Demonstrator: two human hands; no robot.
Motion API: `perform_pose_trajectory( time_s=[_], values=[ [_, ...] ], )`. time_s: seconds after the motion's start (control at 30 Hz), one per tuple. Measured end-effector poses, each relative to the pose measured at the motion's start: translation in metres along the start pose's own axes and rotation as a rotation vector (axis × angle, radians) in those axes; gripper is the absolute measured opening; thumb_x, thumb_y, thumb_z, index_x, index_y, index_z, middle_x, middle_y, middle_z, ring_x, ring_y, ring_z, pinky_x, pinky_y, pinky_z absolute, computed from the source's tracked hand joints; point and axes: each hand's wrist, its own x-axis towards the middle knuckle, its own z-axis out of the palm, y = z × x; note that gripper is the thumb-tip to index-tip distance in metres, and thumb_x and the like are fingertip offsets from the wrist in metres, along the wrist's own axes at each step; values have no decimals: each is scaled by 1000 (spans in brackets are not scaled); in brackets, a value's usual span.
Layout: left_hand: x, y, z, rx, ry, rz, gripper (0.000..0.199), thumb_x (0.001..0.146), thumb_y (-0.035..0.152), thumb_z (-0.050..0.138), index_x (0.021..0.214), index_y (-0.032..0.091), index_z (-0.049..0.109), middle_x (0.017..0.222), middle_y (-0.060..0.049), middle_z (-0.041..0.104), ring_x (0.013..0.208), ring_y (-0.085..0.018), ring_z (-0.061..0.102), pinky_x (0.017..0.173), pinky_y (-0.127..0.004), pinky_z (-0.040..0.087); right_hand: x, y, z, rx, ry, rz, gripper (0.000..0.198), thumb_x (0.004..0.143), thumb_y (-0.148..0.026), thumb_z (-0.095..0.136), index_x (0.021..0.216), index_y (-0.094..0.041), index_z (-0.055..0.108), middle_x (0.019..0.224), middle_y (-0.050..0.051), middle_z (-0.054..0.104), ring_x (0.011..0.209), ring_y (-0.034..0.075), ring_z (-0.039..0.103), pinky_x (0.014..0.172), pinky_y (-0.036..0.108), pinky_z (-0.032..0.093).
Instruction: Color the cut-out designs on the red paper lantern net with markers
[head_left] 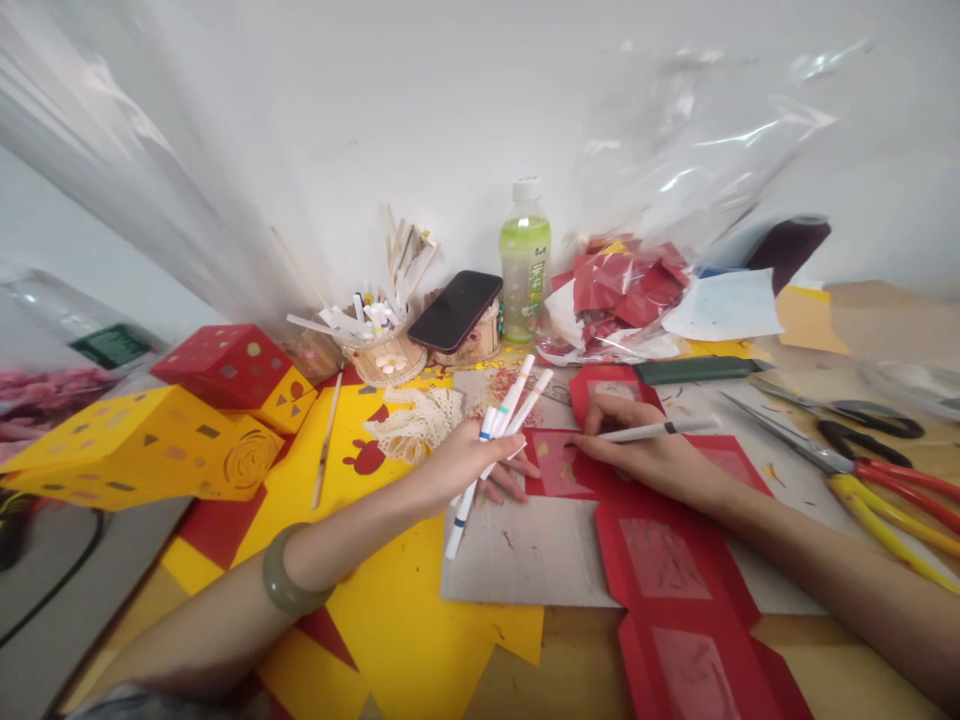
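Note:
Several white marker pens (466, 505) are bunched in my left hand (474, 460), whose fingers rest by the edge of a red paper cutout. My right hand (637, 445) grips one white marker pen (649, 431), its tip hidden by the fingers. That hand leans on the red paper cutout (611, 550), which has square windows backed with clear film (664, 558). Drawn lines show on the film panes. The cutout lies over grey cardboard (525, 560). Close to my left hand sits a gathered piece of cream lace (415, 424).
Red (225, 365) and yellow (142, 440) paper boxes stand at left on yellow sheets (409, 640). A pen holder (386, 358), phone (456, 310) and green drink bottle (525, 265) line the back. Scissors (832, 460), a green cutter (697, 370) and bagged scraps (622, 295) lie right.

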Motion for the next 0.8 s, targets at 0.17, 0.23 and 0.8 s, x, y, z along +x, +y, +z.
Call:
perform_pose_trajectory(
  time_s=[0.17,0.23,0.8],
  values=[
    [0,0,1,0,6,-2,24,79,34,49,85,10,52,89,-14,66,55,-14,64,42,-18,41,1,2,0,-37,3,-33,18,76,-21,54,62,-18,42,60,-4,44,54,9,41,49,23,31],
    [0,0,1,-1,5,-2,25,79,34,49,86,10,53,89,-15,66,55,-14,64,42,-18,41,1,2,-1,-44,2,-29,18,75,-21,54,62,-18,42,60,-3,45,55,10,41,50,23,32],
    [1,-2,0,-29,8,-7,29,76,37,53,88,11,53,87,-14,66,55,-15,64,43,-19,41,1,-1,0,-55,4,-3,18,73,-19,53,60,-19,40,59,-4,45,55,10,41,50,23,31]
  ],
)
